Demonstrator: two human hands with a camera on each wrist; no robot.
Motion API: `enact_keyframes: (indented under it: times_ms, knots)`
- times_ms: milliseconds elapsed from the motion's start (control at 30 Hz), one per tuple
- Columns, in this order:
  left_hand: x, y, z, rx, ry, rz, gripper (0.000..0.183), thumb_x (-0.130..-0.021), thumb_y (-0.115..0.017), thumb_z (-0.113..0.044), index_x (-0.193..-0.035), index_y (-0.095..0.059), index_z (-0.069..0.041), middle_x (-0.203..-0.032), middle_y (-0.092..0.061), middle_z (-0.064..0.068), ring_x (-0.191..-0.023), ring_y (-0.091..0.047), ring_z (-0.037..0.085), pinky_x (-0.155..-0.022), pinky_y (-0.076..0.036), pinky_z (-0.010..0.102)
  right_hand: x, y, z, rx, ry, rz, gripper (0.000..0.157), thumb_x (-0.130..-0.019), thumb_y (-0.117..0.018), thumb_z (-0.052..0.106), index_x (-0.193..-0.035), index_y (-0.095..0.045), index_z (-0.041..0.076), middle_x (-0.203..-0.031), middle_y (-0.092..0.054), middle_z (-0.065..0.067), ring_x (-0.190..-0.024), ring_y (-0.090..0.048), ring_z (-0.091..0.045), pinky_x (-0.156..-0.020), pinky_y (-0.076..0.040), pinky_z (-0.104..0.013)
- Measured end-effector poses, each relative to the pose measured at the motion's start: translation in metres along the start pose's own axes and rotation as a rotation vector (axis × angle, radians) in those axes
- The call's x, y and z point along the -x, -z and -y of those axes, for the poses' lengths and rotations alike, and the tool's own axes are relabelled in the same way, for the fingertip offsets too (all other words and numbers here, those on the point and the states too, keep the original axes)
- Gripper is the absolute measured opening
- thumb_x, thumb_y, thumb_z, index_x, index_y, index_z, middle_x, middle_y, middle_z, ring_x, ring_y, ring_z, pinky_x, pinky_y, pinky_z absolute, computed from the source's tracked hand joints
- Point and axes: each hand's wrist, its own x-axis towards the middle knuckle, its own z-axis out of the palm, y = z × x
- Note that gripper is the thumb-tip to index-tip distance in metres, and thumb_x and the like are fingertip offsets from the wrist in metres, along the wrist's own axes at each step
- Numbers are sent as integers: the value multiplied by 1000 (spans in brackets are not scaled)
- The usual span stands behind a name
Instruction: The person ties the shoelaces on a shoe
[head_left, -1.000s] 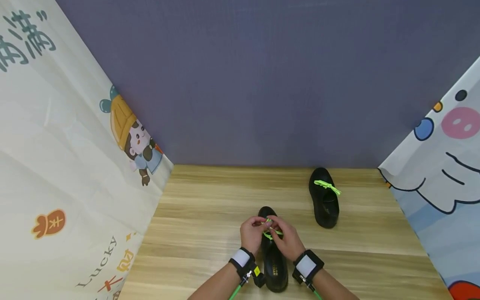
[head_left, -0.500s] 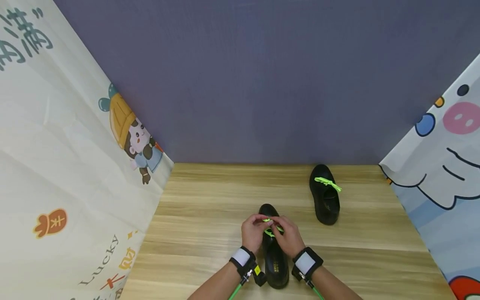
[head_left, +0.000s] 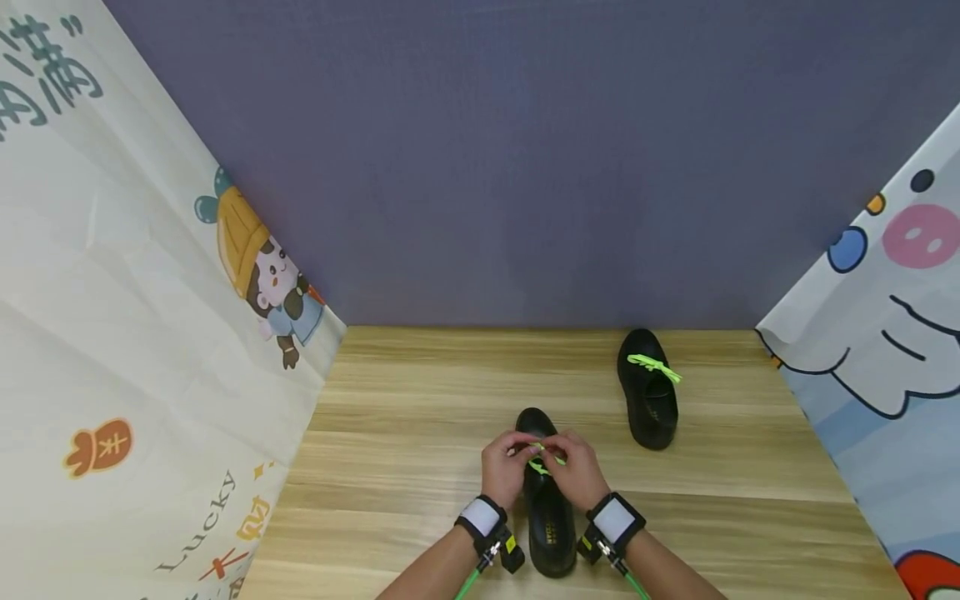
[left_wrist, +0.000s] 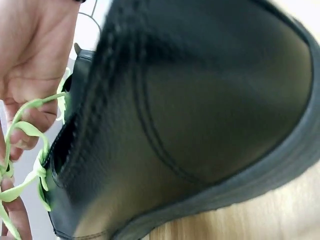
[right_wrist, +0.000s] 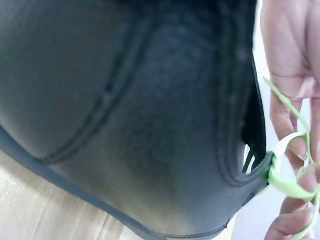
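It looks like a screened-off booth, wider setting unclear: purple-grey backdrop (head_left: pixel 480 167) at twelve o'clock, lettered cartoon sheet (head_left: pixel 142 283) at nine, second cartoon sheet (head_left: pixel 873 354) at three, wood-grain surface (head_left: pixel 427 392) towards six.

A flat purple-grey panel (head_left: pixel 480 167) stood at twelve o'clock — a creased white printed sheet (head_left: pixel 150 325) at nine, white-and-blue cartoon sheet (head_left: pixel 877 358) at three, yellowish wood-grain surface (head_left: pixel 397 417) at six.

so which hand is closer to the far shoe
Right. In the head view, the right hand is below and left of the far shoe, not touching it; the left hand is farther left.
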Motion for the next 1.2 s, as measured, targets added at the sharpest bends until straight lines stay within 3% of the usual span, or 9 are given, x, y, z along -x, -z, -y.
enact_keyframes:
  times_ms: [200, 367, 467, 667, 833, 1067, 1200]
  knots:
    - [0, 2, 1, -27, -45, 31, 9, -83, -77, 2, -90, -77, -4, -90, -73, 2, -87, -66, 12, -77, -55, 26, 1, 0, -2, -36, 11, 2, 16, -84, -75, -5, -97, -73, 4, -89, -63, -1, -80, -63, -14, -76, -56, -35]
    - [1, 1, 1, -39, -63, 43, 9, -84, -77, 0, -90, -77, -6, -90, -72, 2, -86, -66, 11, -76, -56, 26, 3, 0, -3, -90, 31, 11, 27, -84, -74, -7, -106, -63, 5, -91, -67, 0, -79, -64, -11, -75, -56, -34]
    - [0, 2, 0, -50, -60, 53, 8, -85, -76, -1, -90, -77, -6, -89, -72, 1, -85, -66, 11, -74, -56, 25, 3, 2, -3, -132, 19, 42, 32, -85, -74, -6, -110, -58, 4, -94, -66, 1, -83, -65, -11, -78, -57, -36]
    - [0, 3, -3, -70, -15, 66, 6, -86, -76, -2, -91, -77, -7, -90, -72, 4, -83, -66, 10, -74, -54, 24, 4, 5, -6, -124, 55, 92, 46, -76, -77, -13, -113, -55, 4, -95, -65, 3, -85, -64, -11, -79, -56, -36]
    - [-1, 3, -5, -47, 67, 96, 5, -87, -76, -4, -92, -76, -5, -91, -73, 5, -81, -65, 10, -70, -53, 23, 3, 3, -10, -85, 134, 61, 45, -75, -79, -14, -107, -59, 10, -92, -65, 5, -83, -63, -10, -76, -57, -34]
    - [-9, 5, -6, -31, 149, 155, 7, -89, -74, -3, -96, -76, -1, -94, -73, 6, -83, -66, 10, -71, -54, 23, 2, 2, -19, -9, 350, -29, 39, -75, -83, -7, -106, -68, 12, -98, -67, 2, -89, -63, -14, -75, -55, -35]
    - [-11, 7, -5, -6, 182, 175, 9, -89, -73, -2, -97, -75, 1, -95, -73, 9, -84, -67, 12, -71, -55, 25, 2, 3, -24, -18, 422, -52, 35, -77, -81, -6, -107, -72, 11, -97, -66, 3, -88, -63, -13, -74, -54, -31]
